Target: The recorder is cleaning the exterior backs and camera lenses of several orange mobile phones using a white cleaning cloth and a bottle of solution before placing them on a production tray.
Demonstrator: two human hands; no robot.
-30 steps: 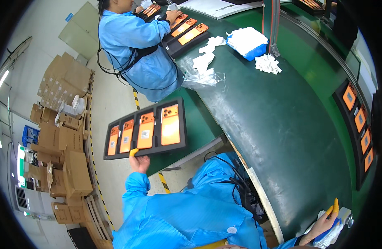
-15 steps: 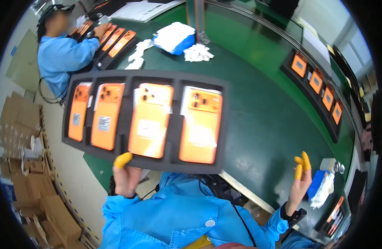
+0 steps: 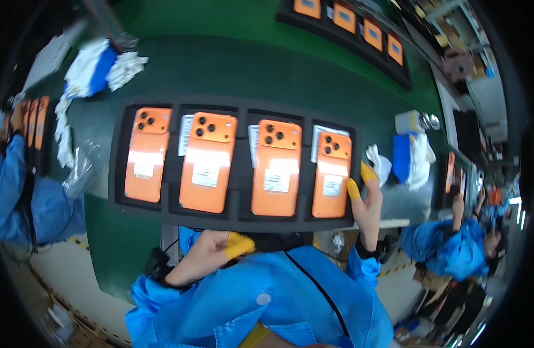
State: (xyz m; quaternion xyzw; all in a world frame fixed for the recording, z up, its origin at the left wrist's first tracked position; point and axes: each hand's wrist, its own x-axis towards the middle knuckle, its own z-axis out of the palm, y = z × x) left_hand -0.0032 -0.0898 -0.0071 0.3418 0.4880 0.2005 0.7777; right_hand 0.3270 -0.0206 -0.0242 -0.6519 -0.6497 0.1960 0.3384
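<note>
A long black tray (image 3: 235,191) lies before me on the green table, each of its compartments with an orange phone (image 3: 203,168), back up, with three camera lenses and a pale label. Pale slips show beside several of the phones. At the tray's right end is my right hand (image 3: 368,211), thumb and finger in yellow finger cots and spread apart, the thumb against the tray's edge. Below the near edge, my left hand (image 3: 209,255) has its yellow-capped fingers pressed together, and nothing shows in them.
A crumpled white wipe (image 3: 380,167) and a blue-and-white wipe pack (image 3: 407,159) lie right of the tray. Another phone tray (image 3: 359,49) sits at the far side. White wipes (image 3: 126,69) and a clear bag (image 3: 84,168) lie left. Co-workers in blue (image 3: 444,246) flank me.
The tray that my left hand held raised and tilted now lies on the table, and that hand has let go. My right hand has come to its right end. The view has swung right.
</note>
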